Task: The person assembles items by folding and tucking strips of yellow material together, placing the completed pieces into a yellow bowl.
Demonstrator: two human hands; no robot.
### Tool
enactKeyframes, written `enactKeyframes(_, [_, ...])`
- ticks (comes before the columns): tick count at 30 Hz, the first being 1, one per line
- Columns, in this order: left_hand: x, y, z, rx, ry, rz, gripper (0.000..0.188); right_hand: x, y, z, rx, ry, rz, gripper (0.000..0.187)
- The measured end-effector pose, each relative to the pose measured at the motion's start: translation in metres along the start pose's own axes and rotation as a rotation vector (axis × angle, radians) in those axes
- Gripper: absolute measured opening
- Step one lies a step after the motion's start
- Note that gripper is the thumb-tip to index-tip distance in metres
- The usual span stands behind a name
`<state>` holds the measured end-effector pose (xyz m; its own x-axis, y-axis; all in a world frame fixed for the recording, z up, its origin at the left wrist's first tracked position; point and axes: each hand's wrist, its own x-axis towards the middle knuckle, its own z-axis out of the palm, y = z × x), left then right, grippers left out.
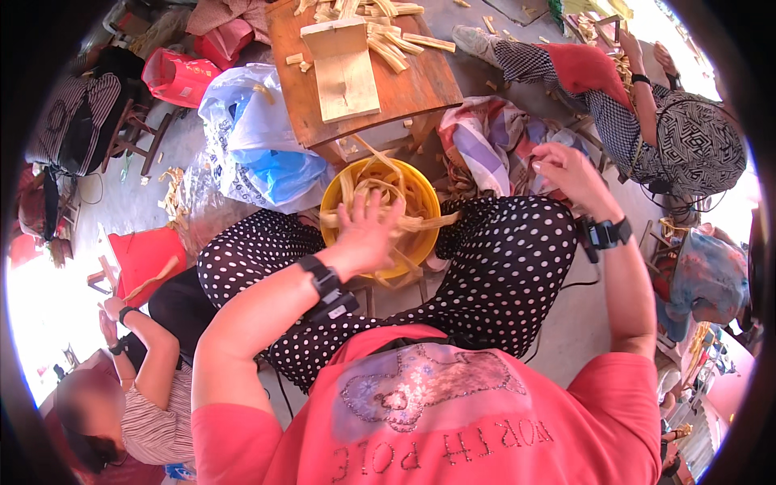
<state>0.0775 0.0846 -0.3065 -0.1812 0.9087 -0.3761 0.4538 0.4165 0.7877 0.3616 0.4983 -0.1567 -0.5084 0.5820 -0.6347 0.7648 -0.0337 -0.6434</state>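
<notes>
Between my knees stands a yellow bucket (431,188) filled with long, pale, flat strips (432,221), some curled and some poking over the rim. My left hand (370,233) lies over the strips with its fingers spread; whatever is beneath the palm is hidden. Off to the right, above my knee, my right hand (570,174) is raised with its fingers loosely bent and apart, and nothing shows in it. A patterned woven-plastic sack (485,141) lies on the far side of that hand.
Ahead is a wooden table (428,85) bearing a pale wooden board (343,77) and folded strip bundles (392,48). A white and blue plastic bag (242,121) bulges left of the bucket. Co-workers sit on both sides, one with hands raised (113,319) at lower left.
</notes>
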Motion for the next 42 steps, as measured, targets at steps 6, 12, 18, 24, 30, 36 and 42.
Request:
enactKeyframes(6, [-0.047, -0.027, 0.055, 0.079, -0.235, 0.034, 0.032, -0.077, -0.129, 0.115, -0.321, -0.358, -0.136, 0.044])
enactKeyframes(12, [-0.014, -0.068, 0.022, 0.070, -0.113, -0.149, 0.032, 0.029, 0.122, 0.304, 0.052, -0.300, 0.561, 0.076])
enactKeyframes(18, [0.028, -0.063, -0.019, 0.095, 0.228, -0.164, 0.033, 0.097, 0.177, 0.345, 0.251, -0.152, 0.638, 0.069])
enactKeyframes(24, [0.060, -0.050, -0.046, 0.134, 0.441, -0.055, 0.033, 0.124, 0.182, 0.361, 0.326, -0.004, 0.547, 0.044])
enactKeyframes(30, [0.012, -0.070, -0.007, 0.182, 0.007, -0.024, 0.033, 0.117, 0.173, 0.336, -0.889, -0.196, 0.027, 0.039])
enactKeyframes(36, [-0.029, -0.098, 0.024, 0.177, -0.397, -0.044, 0.034, 0.094, 0.065, 0.318, 1.325, 0.168, 0.063, 0.017])
enactKeyframes(42, [-0.020, -0.075, -0.012, -0.130, -0.781, 0.038, 0.035, 0.022, -0.062, 0.309, 1.066, 0.131, -0.056, 0.015])
